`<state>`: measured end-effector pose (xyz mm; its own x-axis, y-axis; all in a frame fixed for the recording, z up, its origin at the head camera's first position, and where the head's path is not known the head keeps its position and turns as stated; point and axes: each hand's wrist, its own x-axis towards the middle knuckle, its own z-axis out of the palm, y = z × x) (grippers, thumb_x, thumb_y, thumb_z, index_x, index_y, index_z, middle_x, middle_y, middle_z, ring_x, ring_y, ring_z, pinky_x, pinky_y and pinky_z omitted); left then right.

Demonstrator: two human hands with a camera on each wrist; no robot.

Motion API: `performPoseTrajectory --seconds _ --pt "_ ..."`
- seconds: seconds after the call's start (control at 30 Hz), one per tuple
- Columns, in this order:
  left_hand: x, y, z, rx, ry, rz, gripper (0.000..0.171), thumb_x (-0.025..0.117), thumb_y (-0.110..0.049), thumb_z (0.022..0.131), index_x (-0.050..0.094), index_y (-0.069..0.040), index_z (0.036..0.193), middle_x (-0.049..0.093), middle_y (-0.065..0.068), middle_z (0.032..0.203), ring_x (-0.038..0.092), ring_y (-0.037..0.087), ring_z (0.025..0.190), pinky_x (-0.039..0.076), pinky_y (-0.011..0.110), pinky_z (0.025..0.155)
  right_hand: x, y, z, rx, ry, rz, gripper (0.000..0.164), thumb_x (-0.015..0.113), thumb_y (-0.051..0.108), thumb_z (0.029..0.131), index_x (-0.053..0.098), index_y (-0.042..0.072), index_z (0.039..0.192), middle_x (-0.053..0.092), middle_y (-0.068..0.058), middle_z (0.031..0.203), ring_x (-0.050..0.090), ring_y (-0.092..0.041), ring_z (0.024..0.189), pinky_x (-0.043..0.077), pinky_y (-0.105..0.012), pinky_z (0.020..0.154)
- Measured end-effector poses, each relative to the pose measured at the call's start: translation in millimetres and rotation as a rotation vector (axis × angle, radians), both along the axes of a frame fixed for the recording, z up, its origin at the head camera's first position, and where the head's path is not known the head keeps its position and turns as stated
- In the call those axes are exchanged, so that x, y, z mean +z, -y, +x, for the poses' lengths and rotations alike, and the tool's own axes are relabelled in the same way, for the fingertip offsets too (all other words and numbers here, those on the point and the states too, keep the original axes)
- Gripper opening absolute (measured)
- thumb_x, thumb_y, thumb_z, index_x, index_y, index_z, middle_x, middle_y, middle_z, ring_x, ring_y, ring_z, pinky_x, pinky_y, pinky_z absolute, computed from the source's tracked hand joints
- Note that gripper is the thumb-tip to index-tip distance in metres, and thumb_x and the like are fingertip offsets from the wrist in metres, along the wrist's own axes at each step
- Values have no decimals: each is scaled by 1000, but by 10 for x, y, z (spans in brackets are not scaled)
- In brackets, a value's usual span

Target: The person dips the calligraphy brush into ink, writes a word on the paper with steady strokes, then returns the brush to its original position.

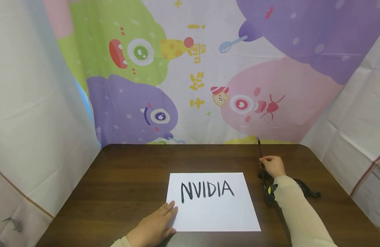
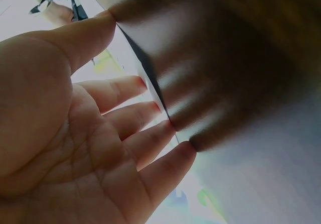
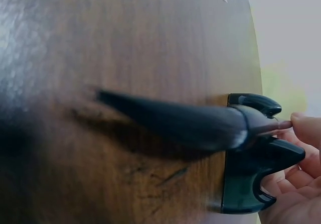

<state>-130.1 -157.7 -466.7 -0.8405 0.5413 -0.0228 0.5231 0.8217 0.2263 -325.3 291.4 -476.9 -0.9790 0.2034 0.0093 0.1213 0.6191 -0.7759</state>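
A white sheet of paper with "NVIDIA" in black brush strokes lies on the brown table. My left hand rests on its lower left edge with the fingers spread; the left wrist view shows these fingers touching the surface. To the right of the paper, my right hand pinches the thin handle of a writing brush. In the right wrist view its dark bristles point away from the hand, and the handle passes between the prongs of a glossy black brush rest. Contact there is unclear.
The brown table has a far edge against a hanging curtain with cartoon monsters. White cloth hangs on the left side, and more on the right. Part of the black rest shows beyond my right forearm.
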Motion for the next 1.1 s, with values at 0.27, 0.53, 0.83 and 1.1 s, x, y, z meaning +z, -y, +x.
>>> performPoseTrajectory --seconds 0.27,0.53,0.83,1.1 --pt "7 -6 4 8 9 2 62 70 -32 88 51 -2 139 46 17 150 48 37 135 45 52 105 -9 -1 17 16 6 10 35 55 17 99 64 -13 115 69 -27 102 64 -23 81 48 -25 63" --pt "10 -5 0 13 14 -4 61 69 -32 88 51 -4 140 46 16 151 48 36 136 45 52 106 -12 -23 15 36 24 19 37 56 17 96 62 -14 117 67 -30 110 65 -30 90 54 -34 70" --pt "-5 0 -6 1 2 -8 61 69 -32 89 51 -3 140 47 16 150 48 36 135 45 50 106 -5 -13 31 53 58 56 38 58 18 95 63 -13 116 65 -30 115 62 -42 103 54 -47 81" --pt "8 6 -6 0 3 -2 62 69 -32 88 51 -3 139 47 16 150 48 36 135 45 50 107 -7 1 33 54 60 59 37 57 17 95 64 -13 115 64 -31 119 58 -47 111 51 -54 90"
